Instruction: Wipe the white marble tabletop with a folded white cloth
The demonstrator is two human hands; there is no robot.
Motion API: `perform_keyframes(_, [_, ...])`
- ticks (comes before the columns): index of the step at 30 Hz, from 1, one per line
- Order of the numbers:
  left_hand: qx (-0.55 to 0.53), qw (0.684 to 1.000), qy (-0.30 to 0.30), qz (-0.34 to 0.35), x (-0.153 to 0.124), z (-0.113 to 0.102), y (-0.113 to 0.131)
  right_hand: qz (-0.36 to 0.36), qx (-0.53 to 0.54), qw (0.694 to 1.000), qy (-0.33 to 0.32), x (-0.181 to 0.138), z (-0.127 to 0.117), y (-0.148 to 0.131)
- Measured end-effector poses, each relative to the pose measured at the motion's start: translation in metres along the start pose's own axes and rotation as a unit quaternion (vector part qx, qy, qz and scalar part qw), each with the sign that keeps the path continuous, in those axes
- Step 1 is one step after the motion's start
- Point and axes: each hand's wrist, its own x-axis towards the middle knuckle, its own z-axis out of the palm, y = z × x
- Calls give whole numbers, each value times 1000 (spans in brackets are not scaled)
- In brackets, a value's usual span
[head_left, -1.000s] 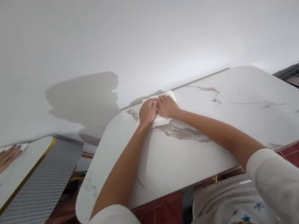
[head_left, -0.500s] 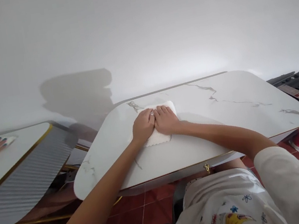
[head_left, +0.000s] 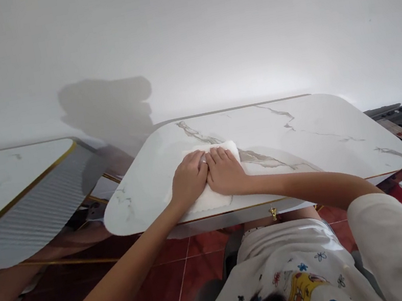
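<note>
Plain white wall, red tiled floor

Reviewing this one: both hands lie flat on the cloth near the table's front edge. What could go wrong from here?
1. The white folded cloth lies close to the near edge of the white marble-patterned tabletop; a pull toward the body could slide it off.
2. The left hand and right hand press flat without gripping, so the cloth might bunch up or slip out from under them.
</note>
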Motion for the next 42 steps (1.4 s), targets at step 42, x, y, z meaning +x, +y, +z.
perform_keyframes(42, [-60, 995, 20, -81, 196, 77, -33, -7, 11, 1000, -11, 172, 32, 148])
